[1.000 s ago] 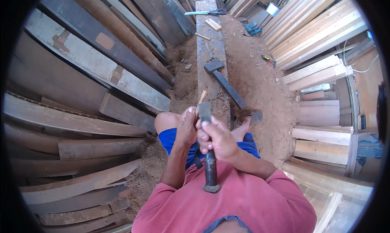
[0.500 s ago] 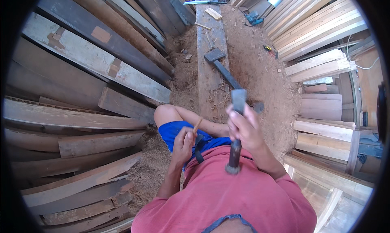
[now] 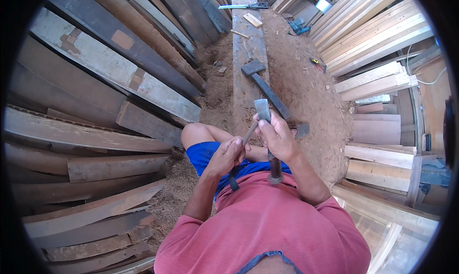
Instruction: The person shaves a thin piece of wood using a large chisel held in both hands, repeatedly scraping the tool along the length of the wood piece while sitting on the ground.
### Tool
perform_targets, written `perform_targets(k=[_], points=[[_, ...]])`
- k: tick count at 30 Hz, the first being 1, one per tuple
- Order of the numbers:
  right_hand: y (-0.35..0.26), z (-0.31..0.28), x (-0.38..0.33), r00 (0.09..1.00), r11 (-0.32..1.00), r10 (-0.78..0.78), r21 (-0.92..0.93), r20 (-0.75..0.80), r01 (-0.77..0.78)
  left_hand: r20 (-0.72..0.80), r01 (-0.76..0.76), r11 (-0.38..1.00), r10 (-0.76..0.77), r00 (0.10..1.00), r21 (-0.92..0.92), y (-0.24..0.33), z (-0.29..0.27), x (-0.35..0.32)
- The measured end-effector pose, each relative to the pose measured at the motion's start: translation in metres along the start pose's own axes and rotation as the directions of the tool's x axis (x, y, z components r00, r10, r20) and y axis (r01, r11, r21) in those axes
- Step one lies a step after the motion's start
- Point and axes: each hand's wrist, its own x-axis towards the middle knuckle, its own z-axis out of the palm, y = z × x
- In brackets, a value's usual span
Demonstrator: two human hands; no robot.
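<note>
My right hand [image 3: 278, 139] is closed around a wide-bladed chisel [image 3: 262, 110], blade pointing away from me and handle end toward my shirt. In my left hand [image 3: 225, 156], fingers pinched, is a thin wooden stick [image 3: 250, 132] that slants up to the right. The stick's far end meets the chisel blade's lower left side or lies right beside it; exact contact I cannot tell. Both hands are over my lap. Just beyond them a dark block-headed mallet [image 3: 268, 93] lies on the plank [image 3: 242, 87], its handle end close to my right hand.
Boards [image 3: 103, 111] are stacked all along the left, pale timber [image 3: 373, 30] along the right. Farther up the plank lie a saw [image 3: 244, 6] and a small wood block [image 3: 252, 20]. A teal power tool [image 3: 299, 26] rests on the shaving-strewn ground [image 3: 311, 97].
My left hand has moved right and away from me, bringing the stick up to the chisel. The chisel has come left, its blade now tilted toward the stick. The mallet has stayed put.
</note>
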Motion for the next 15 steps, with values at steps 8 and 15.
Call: perform_targets(k=[8,15], points=[[-0.006,0.055,-0.016,0.961,0.549,0.226,0.794,0.16,-0.261,-0.05,-0.1,0.94,0.089,0.995,-0.325,0.0,-0.015,0.022],[-0.024,0.068,-0.04,0.936,0.573,0.236,0.741,0.26,-0.35,-0.273,-0.234,0.888,0.357,0.893,0.395,0.017,0.001,-0.004]])
